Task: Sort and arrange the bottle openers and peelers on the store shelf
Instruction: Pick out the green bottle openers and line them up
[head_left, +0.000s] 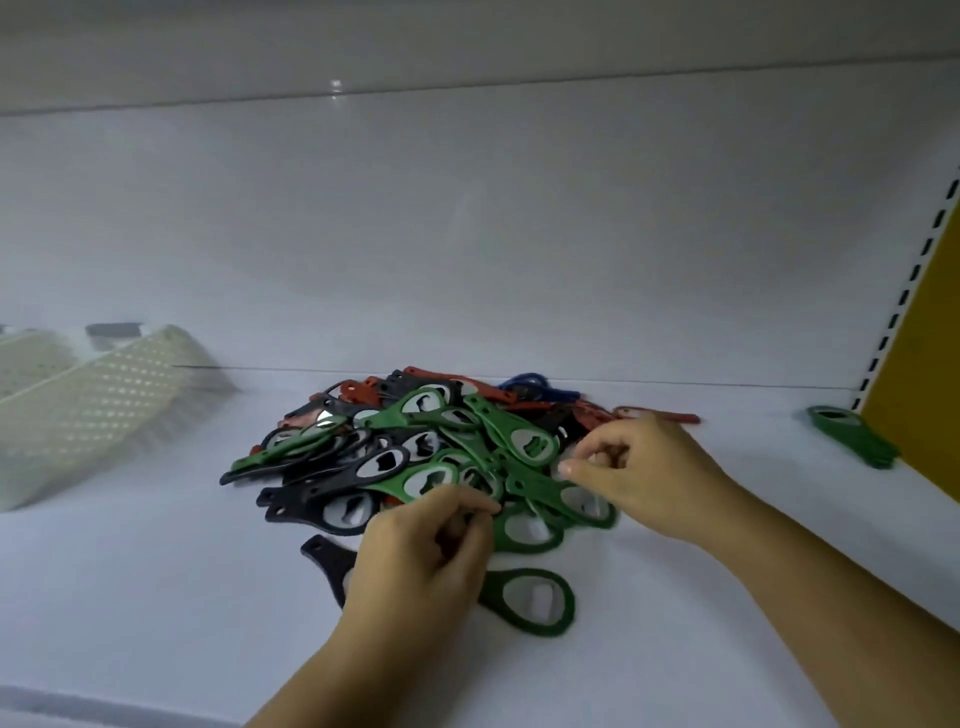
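Dozens of tangled openers: my left hand and right hand each pinching a green one, neighbours may snag and scatter.

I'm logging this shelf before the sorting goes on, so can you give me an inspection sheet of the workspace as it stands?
Surface: white shelf, bare around the heap.
Job's things: mixed pile of bottle openers in green, black, red and blue at the centre; small green stack set apart at the far right; loose green opener and black opener in front of the pile. No peelers made out.
Clutter: pale perforated baskets at left, tilted.
Hands: left hand and right hand both at the pile's front edge; grips unclear.
Cables: nothing seen.
Surroundings: white back panel, slotted upright, yellow panel at right.
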